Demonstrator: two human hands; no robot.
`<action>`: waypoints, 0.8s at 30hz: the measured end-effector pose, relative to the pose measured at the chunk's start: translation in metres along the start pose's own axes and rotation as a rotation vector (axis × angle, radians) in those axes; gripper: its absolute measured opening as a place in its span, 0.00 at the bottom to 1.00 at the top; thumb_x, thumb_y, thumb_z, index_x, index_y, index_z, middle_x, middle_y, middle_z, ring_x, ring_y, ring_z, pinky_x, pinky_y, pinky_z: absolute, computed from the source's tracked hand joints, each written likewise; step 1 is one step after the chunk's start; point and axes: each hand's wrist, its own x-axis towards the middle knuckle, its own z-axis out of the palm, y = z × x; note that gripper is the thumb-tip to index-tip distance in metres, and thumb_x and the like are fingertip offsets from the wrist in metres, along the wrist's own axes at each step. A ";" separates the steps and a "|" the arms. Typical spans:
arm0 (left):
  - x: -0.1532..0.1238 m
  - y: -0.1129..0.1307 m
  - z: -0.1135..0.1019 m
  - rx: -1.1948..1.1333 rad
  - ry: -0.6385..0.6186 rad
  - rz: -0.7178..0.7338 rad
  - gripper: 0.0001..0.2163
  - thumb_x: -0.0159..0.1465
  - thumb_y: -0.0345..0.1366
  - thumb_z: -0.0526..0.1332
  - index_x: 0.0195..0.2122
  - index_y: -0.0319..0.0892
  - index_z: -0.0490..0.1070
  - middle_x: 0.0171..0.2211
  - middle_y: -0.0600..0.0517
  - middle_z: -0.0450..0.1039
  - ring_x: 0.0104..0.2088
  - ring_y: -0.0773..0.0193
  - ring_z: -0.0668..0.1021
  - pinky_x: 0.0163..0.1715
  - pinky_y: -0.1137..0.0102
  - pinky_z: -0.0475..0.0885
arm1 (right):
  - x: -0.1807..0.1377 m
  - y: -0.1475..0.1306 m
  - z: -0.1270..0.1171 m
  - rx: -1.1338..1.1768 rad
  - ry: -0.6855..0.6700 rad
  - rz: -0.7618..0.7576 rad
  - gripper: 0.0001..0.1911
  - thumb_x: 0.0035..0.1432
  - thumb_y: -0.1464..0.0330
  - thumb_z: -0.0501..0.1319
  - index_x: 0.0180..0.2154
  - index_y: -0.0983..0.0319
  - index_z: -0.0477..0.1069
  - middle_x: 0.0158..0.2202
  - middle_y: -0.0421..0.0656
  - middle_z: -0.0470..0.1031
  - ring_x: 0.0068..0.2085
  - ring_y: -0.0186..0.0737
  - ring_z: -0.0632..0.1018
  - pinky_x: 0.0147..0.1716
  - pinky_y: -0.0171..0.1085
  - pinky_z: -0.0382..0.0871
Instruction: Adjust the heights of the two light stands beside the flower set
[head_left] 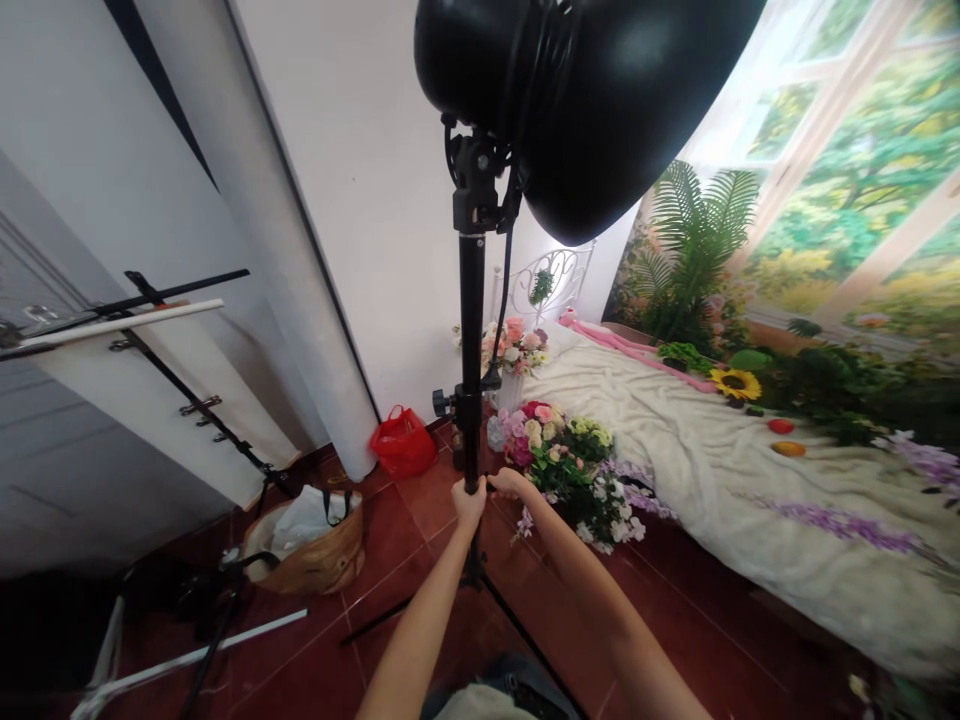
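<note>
A black light stand [472,320] rises upright right before me, with a studio light in a large black reflector [600,110] on top. My left hand [469,500] is wrapped round the stand's pole, low down. Close beside it on the right, my right hand [511,485] has its fingers closed on what looks like a small black clamp knob [490,482] on the pole. A higher clamp [444,403] sticks out to the left of the pole. Below my hands the stand's legs [525,627] spread over the floor.
A bed with a cream blanket [637,400] is at right, strewn with artificial flowers. Flower bunches [566,440] stand between bed and pole. A red bag [403,442] and a woven basket [322,555] sit left on the tiled floor [405,520], near another stand [199,400].
</note>
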 end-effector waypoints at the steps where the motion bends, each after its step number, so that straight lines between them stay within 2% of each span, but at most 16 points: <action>1: 0.000 0.000 0.000 -0.001 -0.001 0.010 0.13 0.48 0.43 0.63 0.16 0.37 0.68 0.16 0.51 0.67 0.17 0.67 0.69 0.17 0.74 0.62 | -0.003 0.001 -0.001 -0.012 -0.013 -0.004 0.16 0.59 0.60 0.57 0.42 0.65 0.70 0.41 0.43 0.72 0.40 0.41 0.74 0.41 0.41 0.70; 4: 0.001 0.002 -0.001 0.010 -0.010 0.032 0.13 0.48 0.42 0.62 0.16 0.37 0.68 0.15 0.51 0.67 0.18 0.67 0.69 0.17 0.74 0.62 | -0.018 0.011 0.002 -0.056 0.010 -0.147 0.15 0.62 0.61 0.52 0.37 0.63 0.72 0.35 0.43 0.75 0.37 0.38 0.75 0.41 0.36 0.68; 6: 0.000 0.004 -0.001 0.023 -0.021 0.037 0.13 0.49 0.42 0.62 0.16 0.38 0.68 0.15 0.51 0.67 0.17 0.67 0.69 0.17 0.74 0.62 | -0.029 0.021 0.008 -0.068 0.082 -0.324 0.18 0.65 0.62 0.45 0.41 0.60 0.71 0.40 0.44 0.75 0.42 0.37 0.75 0.44 0.34 0.66; 8: 0.000 0.007 -0.002 0.027 -0.026 0.033 0.14 0.50 0.43 0.61 0.15 0.38 0.67 0.15 0.51 0.67 0.17 0.68 0.68 0.17 0.74 0.61 | -0.038 0.031 0.016 -0.067 0.152 -0.428 0.20 0.65 0.63 0.41 0.47 0.59 0.68 0.45 0.43 0.73 0.46 0.36 0.73 0.48 0.35 0.64; 12: -0.002 0.009 -0.002 -0.003 -0.018 0.009 0.14 0.49 0.43 0.62 0.15 0.38 0.67 0.15 0.51 0.67 0.17 0.68 0.68 0.18 0.74 0.61 | -0.038 0.041 0.032 -0.092 0.224 -0.417 0.22 0.65 0.63 0.39 0.48 0.60 0.68 0.45 0.45 0.73 0.47 0.37 0.72 0.49 0.36 0.63; 19: -0.002 0.015 -0.003 -0.002 -0.026 -0.006 0.14 0.49 0.41 0.62 0.13 0.38 0.64 0.13 0.54 0.63 0.17 0.70 0.65 0.18 0.75 0.58 | -0.009 0.043 0.044 -0.192 0.309 -0.484 0.22 0.66 0.65 0.37 0.33 0.61 0.68 0.34 0.47 0.71 0.40 0.40 0.69 0.43 0.37 0.62; 21: -0.003 0.018 -0.003 0.000 -0.021 -0.008 0.15 0.49 0.41 0.62 0.12 0.39 0.63 0.13 0.54 0.62 0.16 0.71 0.64 0.18 0.75 0.57 | -0.002 0.044 0.044 -0.249 0.288 -0.495 0.23 0.66 0.65 0.37 0.30 0.61 0.67 0.31 0.47 0.70 0.38 0.40 0.69 0.42 0.37 0.62; 24: -0.003 0.019 -0.003 -0.010 -0.027 -0.031 0.15 0.49 0.42 0.62 0.13 0.39 0.63 0.13 0.54 0.62 0.17 0.71 0.64 0.18 0.75 0.58 | 0.008 0.043 0.040 -0.315 0.191 -0.462 0.24 0.66 0.66 0.37 0.29 0.62 0.68 0.31 0.47 0.71 0.37 0.39 0.71 0.40 0.34 0.61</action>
